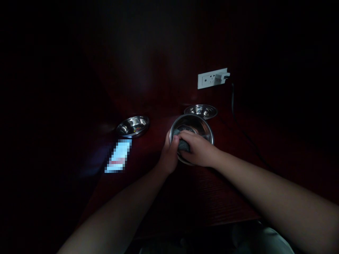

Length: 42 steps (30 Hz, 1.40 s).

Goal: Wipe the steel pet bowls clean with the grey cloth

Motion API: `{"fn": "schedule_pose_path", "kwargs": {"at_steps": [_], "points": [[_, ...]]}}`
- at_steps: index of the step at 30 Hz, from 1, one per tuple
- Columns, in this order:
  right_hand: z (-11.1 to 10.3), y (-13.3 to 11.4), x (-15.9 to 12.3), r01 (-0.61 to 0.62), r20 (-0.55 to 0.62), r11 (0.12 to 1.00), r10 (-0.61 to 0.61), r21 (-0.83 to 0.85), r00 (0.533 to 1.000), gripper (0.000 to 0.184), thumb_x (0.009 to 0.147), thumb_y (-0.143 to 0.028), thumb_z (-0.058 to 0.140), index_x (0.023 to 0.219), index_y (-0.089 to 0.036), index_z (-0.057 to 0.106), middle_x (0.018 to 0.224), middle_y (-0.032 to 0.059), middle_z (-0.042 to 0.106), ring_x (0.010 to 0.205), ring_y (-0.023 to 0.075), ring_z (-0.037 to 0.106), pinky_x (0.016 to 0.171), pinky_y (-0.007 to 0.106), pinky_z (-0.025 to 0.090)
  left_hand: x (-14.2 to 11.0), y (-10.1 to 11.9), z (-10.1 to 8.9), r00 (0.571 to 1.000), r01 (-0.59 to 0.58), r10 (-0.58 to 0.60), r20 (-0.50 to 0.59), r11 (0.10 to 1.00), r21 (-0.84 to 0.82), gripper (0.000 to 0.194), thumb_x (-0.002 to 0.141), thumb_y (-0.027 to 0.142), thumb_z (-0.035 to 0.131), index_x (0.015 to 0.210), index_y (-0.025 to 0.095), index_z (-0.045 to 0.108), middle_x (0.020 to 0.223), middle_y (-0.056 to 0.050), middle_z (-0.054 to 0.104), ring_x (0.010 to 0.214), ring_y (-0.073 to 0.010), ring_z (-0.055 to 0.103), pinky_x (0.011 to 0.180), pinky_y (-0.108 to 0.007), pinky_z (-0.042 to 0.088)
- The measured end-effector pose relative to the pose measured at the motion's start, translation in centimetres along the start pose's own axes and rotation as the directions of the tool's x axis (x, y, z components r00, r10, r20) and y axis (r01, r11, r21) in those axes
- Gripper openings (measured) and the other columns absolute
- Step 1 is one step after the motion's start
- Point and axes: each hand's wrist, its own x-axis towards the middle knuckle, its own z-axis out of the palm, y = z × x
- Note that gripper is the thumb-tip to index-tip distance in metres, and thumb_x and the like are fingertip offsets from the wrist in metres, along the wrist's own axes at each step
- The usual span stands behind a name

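An onlooker is noting two bare hands working over the dark red bench (212, 197). The deep metal bowl (204, 128) is sitting at the centre of the view, its mouth tilting towards the person; whether its base is touching the bench, I cannot tell. The left hand (168, 157) is gripping the wall at the bowl's eight-to-nine o'clock, its thumb lying at the rim. The right hand (200, 150) is reaching in from four o'clock, its fingers closing on a dark, textured cloth (184, 145) inside.

Taking the bowl as centre, a shallow metal dish (134, 126) is lying between nine and ten o'clock, holding something small and coloured. A second dish (202, 112) is resting just past twelve, behind the rim. A bright blurred panel (119, 155) is glowing between eight and nine. A socket plate (206, 81) is showing near one o'clock, with a plug (222, 76) standing in it; a dark cable (232, 98) is trailing down towards three.

In my judgement, the bowl is presenting as light, stiff and unlikely to break, though its smooth wall could be slippery if wet. The rim at nine and three o'clock is offering the surest hold. The cloth is appearing soft and yielding, best taken bunched.
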Motion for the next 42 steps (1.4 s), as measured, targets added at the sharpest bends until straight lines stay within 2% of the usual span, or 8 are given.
{"fn": "schedule_pose_path", "kwargs": {"at_steps": [4, 8, 13, 19, 24, 28, 42], "points": [[0.2, -0.1, 0.0, 0.016, -0.059, 0.998, -0.013, 0.053, 0.998, 0.037, 0.077, -0.011, 0.057, 0.114, -0.018, 0.057, 0.115, 0.0098, 0.063, 0.109, 0.0232, 0.059, 0.096, 0.039, 0.048, 0.3, -0.1, 0.0, 1.000, 0.001, -0.002, -0.011, 0.999, -0.049, 0.052, 0.094, 0.053, 0.047, 0.134, 0.020, 0.047, 0.139, -0.010, 0.056, 0.131, -0.0266, 0.050, 0.114, -0.042, 0.034], [0.4, -0.3, -0.1, -0.006, -0.077, 0.999, 0.009, 0.037, 0.997, 0.046, 0.080, -0.012, 0.054, 0.126, -0.018, 0.056, 0.129, 0.0122, 0.059, 0.121, 0.0242, 0.056, 0.104, 0.042, 0.045, 0.3, -0.2, -0.1, 1.000, 0.011, -0.012, -0.010, 0.996, -0.092, 0.051, 0.094, 0.052, 0.047, 0.135, 0.021, 0.046, 0.140, -0.011, 0.055, 0.131, -0.0268, 0.050, 0.114, -0.044, 0.033], [0.6, 0.0, -0.2, -0.031, -0.106, 0.999, 0.029, -0.024, 0.994, 0.049, 0.081, -0.011, 0.052, 0.130, -0.018, 0.056, 0.136, 0.0133, 0.055, 0.127, 0.0261, 0.052, 0.108, 0.046, 0.043, 0.1, 0.0, 0.1, 1.000, 0.026, -0.026, -0.003, 0.994, -0.110, 0.048, 0.095, 0.048, 0.047, 0.135, 0.021, 0.047, 0.140, -0.010, 0.055, 0.133, -0.0268, 0.049, 0.115, -0.044, 0.033], [0.6, 0.2, -0.1, -0.124, -0.144, 0.985, 0.107, -0.120, 0.984, 0.054, 0.079, -0.012, 0.055, 0.133, -0.016, 0.056, 0.139, 0.0148, 0.053, 0.130, 0.0293, 0.049, 0.110, 0.047, 0.041, 0.0, 0.3, 0.1, 1.000, 0.015, -0.015, -0.001, 0.999, -0.039, 0.049, 0.095, 0.050, 0.046, 0.136, 0.023, 0.049, 0.143, -0.008, 0.053, 0.135, -0.0272, 0.047, 0.115, -0.044, 0.033], [0.1, 0.2, 0.1, -0.211, -0.146, 0.950, 0.181, -0.230, 0.973, 0.054, 0.083, -0.013, 0.053, 0.136, -0.012, 0.053, 0.144, 0.0174, 0.048, 0.129, 0.0315, 0.049, 0.107, 0.047, 0.044, 0.1, 0.2, 0.0, 0.999, 0.033, -0.033, -0.001, 0.999, -0.017, 0.052, 0.094, 0.051, 0.048, 0.138, 0.024, 0.047, 0.142, -0.009, 0.055, 0.133, -0.0287, 0.049, 0.113, -0.045, 0.036], [-0.1, 0.8, 0.3, -0.263, -0.137, 0.913, 0.230, -0.311, 0.963, 0.054, 0.085, -0.015, 0.052, 0.140, -0.015, 0.049, 0.144, 0.0166, 0.046, 0.127, 0.0322, 0.049, 0.102, 0.049, 0.047, 0.1, 0.1, 0.0, 0.999, 0.034, -0.034, 0.007, 0.999, -0.016, 0.051, 0.094, 0.050, 0.047, 0.139, 0.025, 0.045, 0.144, -0.008, 0.053, 0.133, -0.0274, 0.049, 0.113, -0.045, 0.037], [-1.5, 1.1, 1.0, -0.441, -0.182, 0.758, 0.406, -0.480, 0.895, 0.048, 0.089, -0.026, 0.054, 0.136, -0.013, 0.051, 0.128, 0.0211, 0.056, 0.102, 0.0340, 0.063, 0.083, 0.046, 0.052, -0.2, 0.7, -0.1, 1.000, -0.027, 0.027, -0.003, 0.998, 0.053, 0.058, 0.094, 0.045, 0.050, 0.146, 0.023, 0.035, 0.148, -0.010, 0.047, 0.134, -0.0268, 0.046, 0.112, -0.042, 0.037]]}}
